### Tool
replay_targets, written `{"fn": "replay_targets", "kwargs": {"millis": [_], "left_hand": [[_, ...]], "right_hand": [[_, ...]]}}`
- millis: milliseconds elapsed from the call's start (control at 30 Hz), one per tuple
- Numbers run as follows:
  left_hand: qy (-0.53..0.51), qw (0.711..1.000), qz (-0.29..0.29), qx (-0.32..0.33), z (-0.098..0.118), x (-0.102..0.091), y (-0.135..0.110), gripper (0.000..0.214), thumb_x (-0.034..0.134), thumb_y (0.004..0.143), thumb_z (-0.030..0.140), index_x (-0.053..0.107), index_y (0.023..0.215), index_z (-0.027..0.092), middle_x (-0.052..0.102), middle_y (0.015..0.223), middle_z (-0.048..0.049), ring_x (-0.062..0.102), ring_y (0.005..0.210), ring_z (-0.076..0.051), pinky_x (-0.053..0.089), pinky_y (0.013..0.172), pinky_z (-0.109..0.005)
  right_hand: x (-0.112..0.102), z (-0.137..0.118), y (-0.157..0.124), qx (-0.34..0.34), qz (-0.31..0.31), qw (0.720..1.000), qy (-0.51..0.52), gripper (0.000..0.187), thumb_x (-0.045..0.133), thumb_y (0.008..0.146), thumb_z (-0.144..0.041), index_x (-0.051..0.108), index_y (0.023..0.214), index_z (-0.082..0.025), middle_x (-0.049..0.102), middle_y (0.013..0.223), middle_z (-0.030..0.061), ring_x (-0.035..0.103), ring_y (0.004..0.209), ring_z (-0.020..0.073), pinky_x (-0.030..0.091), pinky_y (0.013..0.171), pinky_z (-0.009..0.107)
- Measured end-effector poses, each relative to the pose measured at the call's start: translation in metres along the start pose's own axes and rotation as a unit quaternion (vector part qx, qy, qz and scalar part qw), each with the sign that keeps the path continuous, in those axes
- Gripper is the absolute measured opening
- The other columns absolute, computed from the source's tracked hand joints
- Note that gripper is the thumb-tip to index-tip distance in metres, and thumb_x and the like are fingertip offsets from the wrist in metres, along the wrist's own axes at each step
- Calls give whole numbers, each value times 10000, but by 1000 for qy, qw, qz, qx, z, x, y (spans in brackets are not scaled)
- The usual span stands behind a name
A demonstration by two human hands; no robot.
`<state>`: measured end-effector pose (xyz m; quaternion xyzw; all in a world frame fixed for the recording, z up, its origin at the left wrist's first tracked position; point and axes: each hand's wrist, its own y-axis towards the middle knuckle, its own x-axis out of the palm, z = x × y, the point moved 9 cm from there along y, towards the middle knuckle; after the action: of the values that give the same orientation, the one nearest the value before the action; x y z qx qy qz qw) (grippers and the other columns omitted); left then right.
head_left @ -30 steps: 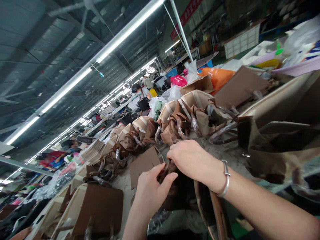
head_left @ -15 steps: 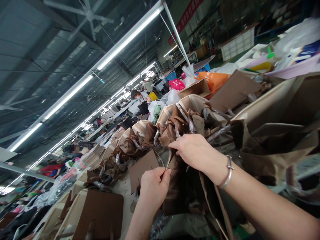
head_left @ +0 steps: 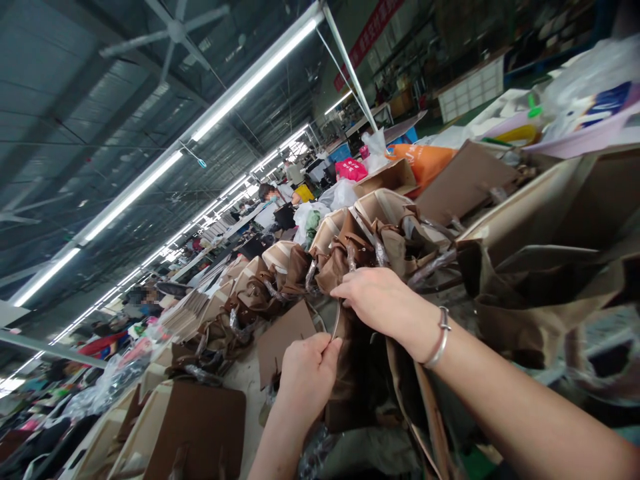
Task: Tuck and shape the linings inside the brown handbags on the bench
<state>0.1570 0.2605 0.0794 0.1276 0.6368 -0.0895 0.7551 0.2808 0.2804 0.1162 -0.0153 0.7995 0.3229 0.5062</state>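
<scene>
Both of my hands pinch the edge of a brown bag (head_left: pixel 357 373) that hangs open in front of me. My left hand (head_left: pixel 309 367) is closed, thumb and fingers pressed on a lower point of that edge. A little higher and to the right, my right hand (head_left: pixel 375 300) is closed on the same edge, with its fingertips partly hidden. A silver bangle (head_left: pixel 441 339) circles my right wrist. The bag's inside looks dark, and its far side falls away below my right forearm.
Brown and cream bags (head_left: pixel 255 287) stand in a row beyond my hands, their handles wrapped in clear plastic. More brown bags (head_left: pixel 205 427) stand at lower left. A large open bag (head_left: pixel 530 313) lies at right. An orange bag (head_left: pixel 425 163) and a person (head_left: pixel 270 197) are farther back.
My right hand has shifted slightly left, closer to my left hand. Both hands keep their hold on the bag's edge, and the camera view has moved slightly.
</scene>
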Motion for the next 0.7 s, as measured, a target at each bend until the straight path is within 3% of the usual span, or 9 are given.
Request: {"fn": "replay_targets", "kwargs": {"millis": [500,700], "left_hand": [[4,1000,-15,4,0,0,2,369,382,879,357,356,557,180,359,514,37,387,517,-105,210,526,-243],[69,997,-41,3,3,2,2,300,369,888,307,488,641,186,512,564,3,483,554,-134,255,536,-246]], "right_hand": [[1,-1,0,-24,7,1000,14,233,488,806,-113,658,926,-219,657,883,36,572,857,182,372,712,268],[3,2,2,-31,30,999,25,259,478,798,-127,663,945,-231,663,892,36,577,853,193,371,710,279]]}}
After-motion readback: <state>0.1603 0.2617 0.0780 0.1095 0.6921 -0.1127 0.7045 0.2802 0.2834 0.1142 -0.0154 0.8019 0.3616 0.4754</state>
